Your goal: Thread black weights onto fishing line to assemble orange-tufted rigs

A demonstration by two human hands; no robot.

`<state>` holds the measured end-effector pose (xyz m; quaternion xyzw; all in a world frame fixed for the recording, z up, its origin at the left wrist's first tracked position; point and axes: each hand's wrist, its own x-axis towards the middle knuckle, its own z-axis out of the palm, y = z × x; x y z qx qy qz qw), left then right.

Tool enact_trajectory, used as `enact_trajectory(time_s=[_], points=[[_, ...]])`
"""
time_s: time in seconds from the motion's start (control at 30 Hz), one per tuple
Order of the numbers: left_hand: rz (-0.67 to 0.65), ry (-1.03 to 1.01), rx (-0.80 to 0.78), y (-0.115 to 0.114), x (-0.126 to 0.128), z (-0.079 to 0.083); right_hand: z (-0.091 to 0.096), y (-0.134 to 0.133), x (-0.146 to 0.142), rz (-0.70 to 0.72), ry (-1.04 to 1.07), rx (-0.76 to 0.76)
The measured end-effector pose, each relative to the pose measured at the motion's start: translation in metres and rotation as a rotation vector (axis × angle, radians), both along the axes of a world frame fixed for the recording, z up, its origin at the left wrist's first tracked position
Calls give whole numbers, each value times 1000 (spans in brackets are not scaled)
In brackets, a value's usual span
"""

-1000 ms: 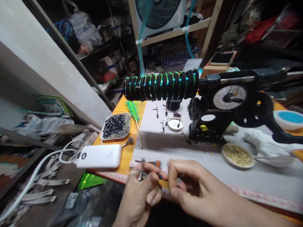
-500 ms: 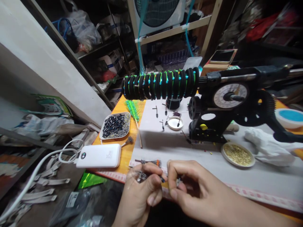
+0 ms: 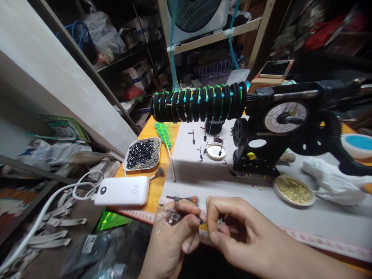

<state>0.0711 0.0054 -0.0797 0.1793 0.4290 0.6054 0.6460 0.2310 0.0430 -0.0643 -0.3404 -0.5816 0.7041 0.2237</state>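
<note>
My left hand point(image 3: 174, 240) and my right hand point(image 3: 235, 236) meet at the near edge of the white work sheet point(image 3: 261, 209). Both pinch one small dark piece point(image 3: 201, 221) between thumb and forefinger. The left hand also grips a small bundle of thin hooked pieces point(image 3: 172, 217). A similar bundle with orange tips point(image 3: 186, 199) lies on the sheet just beyond my fingers. Above the table a horizontal rod carries black rings laced with green and blue thread point(image 3: 200, 104), fixed to a black geared machine with a dial point(image 3: 285, 131).
A tray of small black tubes point(image 3: 142, 154), a white power bank point(image 3: 122, 190) with its cable, a green brush-like stick point(image 3: 165, 139), a small white dish point(image 3: 216, 151), a dish of gold beads point(image 3: 294, 190) and a white glove point(image 3: 328, 180) lie on the table. Cluttered shelves stand behind.
Both hands stay pinched together at the sheet's near edge, with only slight finger movement. The view has shifted a little.
</note>
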Motion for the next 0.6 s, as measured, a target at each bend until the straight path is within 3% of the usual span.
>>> enact_trajectory(time_s=[0.4,0.6], points=[[23,51,21,-1,-1,1,10,7,-3,-81,-15,63],[26,118,40,0,0,3,3,1,0,2,12,-7]])
